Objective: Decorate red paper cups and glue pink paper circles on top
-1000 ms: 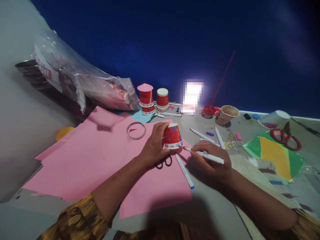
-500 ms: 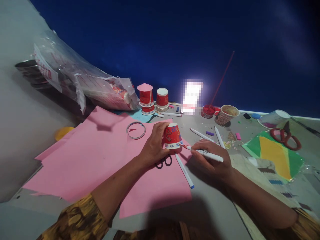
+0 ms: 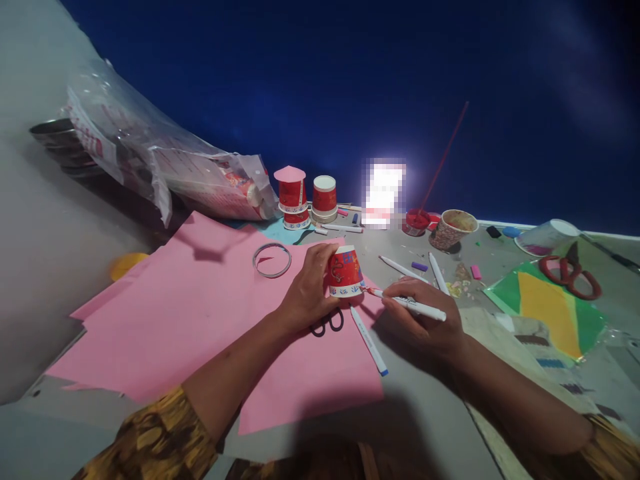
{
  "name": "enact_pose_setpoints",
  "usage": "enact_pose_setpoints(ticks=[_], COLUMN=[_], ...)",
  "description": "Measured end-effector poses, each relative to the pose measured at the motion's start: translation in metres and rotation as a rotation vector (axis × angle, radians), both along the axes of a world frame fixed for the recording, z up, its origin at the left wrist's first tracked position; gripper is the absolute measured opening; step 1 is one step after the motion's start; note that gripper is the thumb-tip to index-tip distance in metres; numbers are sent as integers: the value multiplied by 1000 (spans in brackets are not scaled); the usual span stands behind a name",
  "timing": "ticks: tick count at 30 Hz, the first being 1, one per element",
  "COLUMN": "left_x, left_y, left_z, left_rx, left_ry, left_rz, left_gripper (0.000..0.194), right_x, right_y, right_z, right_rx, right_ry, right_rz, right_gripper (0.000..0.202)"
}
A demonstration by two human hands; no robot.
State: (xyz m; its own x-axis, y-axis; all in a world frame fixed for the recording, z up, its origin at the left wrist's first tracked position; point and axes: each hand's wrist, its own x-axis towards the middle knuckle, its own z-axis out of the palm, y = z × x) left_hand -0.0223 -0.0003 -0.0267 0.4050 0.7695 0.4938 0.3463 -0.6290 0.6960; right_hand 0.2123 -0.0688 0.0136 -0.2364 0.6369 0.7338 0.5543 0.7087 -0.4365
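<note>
My left hand (image 3: pixel 306 291) grips a red paper cup (image 3: pixel 346 270) from its left side; the cup is upside down, with a patterned white band at its rim. Between the fingers of my right hand (image 3: pixel 429 313) is a white marker (image 3: pixel 417 307), its red tip at the band on the cup's lower right. Black scissor handles (image 3: pixel 327 323) show just below the cup, the blades hidden. Beside them a white marker with a blue end (image 3: pixel 369 340) lies partly on the pink paper (image 3: pixel 200 320).
Behind stand cups with a pink cone top (image 3: pixel 290 175) and another cup stack (image 3: pixel 325 197). A tape ring (image 3: pixel 271 260) lies on the paper. On the right are a stained cup (image 3: pixel 453 230), a red paint pot (image 3: pixel 417 223), and red-handled scissors (image 3: pixel 570 277) on a green-yellow packet (image 3: pixel 547 310).
The cup seems turned slightly in my left hand, its blue marks shifted. The marker has barely moved and its tip stays at the white band.
</note>
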Motion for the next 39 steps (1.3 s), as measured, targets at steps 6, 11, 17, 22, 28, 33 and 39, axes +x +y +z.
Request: enact_pose_setpoints(ticks=[6, 11, 17, 22, 28, 33, 39], left_x=[0, 0, 2, 2, 2, 1, 2], left_y=[0, -1, -3, -4, -3, -2, -4], left_z=[2, 2, 5, 8, 4, 4, 6], left_rx=[18, 24, -13, -2, -14, 19, -29], left_ry=[5, 19, -14, 17, -3, 10, 14], left_rz=[-1, -7, -20, -14, -24, -29, -22], left_gripper=[92, 94, 89, 86, 89, 88, 87], right_x=[0, -4, -7, -8, -6, -3, -7], right_y=[-2, -3, -2, 0, -2, -3, 0], right_z=[2, 6, 5, 2, 5, 5, 4], right_rx=[33, 16, 39, 31, 30, 45, 39], right_ry=[8, -21, -14, -34, -51, -54, -55], right_rz=[0, 75, 94, 109, 80, 53, 83], right_gripper=[12, 14, 12, 12, 11, 13, 11])
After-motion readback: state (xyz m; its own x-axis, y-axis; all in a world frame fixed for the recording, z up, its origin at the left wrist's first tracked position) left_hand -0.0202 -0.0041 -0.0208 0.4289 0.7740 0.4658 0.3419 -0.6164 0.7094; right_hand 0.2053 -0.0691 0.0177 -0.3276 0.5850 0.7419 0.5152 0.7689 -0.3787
